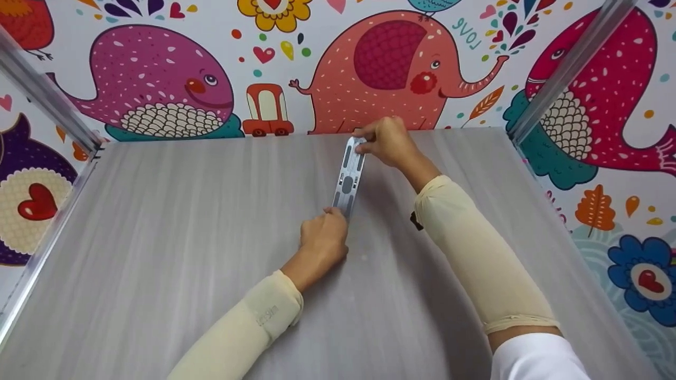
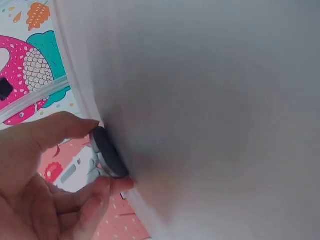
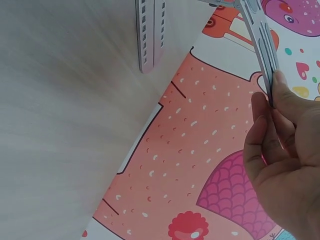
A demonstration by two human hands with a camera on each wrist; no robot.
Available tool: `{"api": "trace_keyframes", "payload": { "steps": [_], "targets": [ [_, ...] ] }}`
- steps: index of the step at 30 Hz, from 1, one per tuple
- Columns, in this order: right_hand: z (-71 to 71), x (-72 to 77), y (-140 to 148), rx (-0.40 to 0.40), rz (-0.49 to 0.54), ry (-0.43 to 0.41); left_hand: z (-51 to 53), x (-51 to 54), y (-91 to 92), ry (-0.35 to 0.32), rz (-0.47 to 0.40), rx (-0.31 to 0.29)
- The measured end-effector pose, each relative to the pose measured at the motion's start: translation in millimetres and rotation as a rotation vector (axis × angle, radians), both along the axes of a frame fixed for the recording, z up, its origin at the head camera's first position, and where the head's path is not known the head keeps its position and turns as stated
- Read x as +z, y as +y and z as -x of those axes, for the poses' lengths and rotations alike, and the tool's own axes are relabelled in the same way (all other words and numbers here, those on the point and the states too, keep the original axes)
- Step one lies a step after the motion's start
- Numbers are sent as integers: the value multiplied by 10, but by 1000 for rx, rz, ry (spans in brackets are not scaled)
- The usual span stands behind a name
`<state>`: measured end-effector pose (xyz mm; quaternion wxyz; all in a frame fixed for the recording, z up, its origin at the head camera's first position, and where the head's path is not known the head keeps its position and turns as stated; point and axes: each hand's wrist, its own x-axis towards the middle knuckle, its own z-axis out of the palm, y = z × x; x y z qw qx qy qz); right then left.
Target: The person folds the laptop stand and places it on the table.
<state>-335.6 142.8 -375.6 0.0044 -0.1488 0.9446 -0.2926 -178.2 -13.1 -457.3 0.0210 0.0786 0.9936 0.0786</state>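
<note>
A narrow silver folding laptop stand (image 1: 347,177) with grey pads is held over the table between both hands. My left hand (image 1: 325,237) grips its near end; in the left wrist view, thumb and fingers pinch a dark-padded tip (image 2: 110,152). At the far end, my right hand (image 1: 390,141) pinches the stand between thumb and fingers. The right wrist view shows that hand (image 3: 290,145) on one slim bar (image 3: 260,45), while a slotted leg (image 3: 150,40) stands apart from it at an angle. Part of the near end is hidden by the left hand.
Beneath the hands lies a grey wood-grain tabletop (image 1: 185,227). A wall printed with cartoon animals (image 1: 391,68) stands behind its far edge. Metal posts (image 1: 570,74) rise at the far corners, and a metal rail (image 1: 47,253) runs along the left edge.
</note>
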Motion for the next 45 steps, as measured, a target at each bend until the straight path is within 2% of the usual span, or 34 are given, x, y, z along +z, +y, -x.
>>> {"api": "trace_keyframes", "payload": {
  "steps": [5,12,18,28,37,45],
  "targets": [
    [-53,1,25,-9,5,18,26,-16,-171,12,-8,-62],
    [-139,2,22,-24,15,32,111,-27,-449,-4,21,-142],
    [-184,-9,55,-40,40,43,171,-38,-602,8,0,-215],
    [-280,8,42,-77,8,39,280,3,-774,-42,-6,-253],
    [-347,22,10,-110,24,49,349,5,-883,-16,-7,-278],
    [-394,-33,10,-109,53,102,331,-5,-880,1,23,-268]
  ]
}}
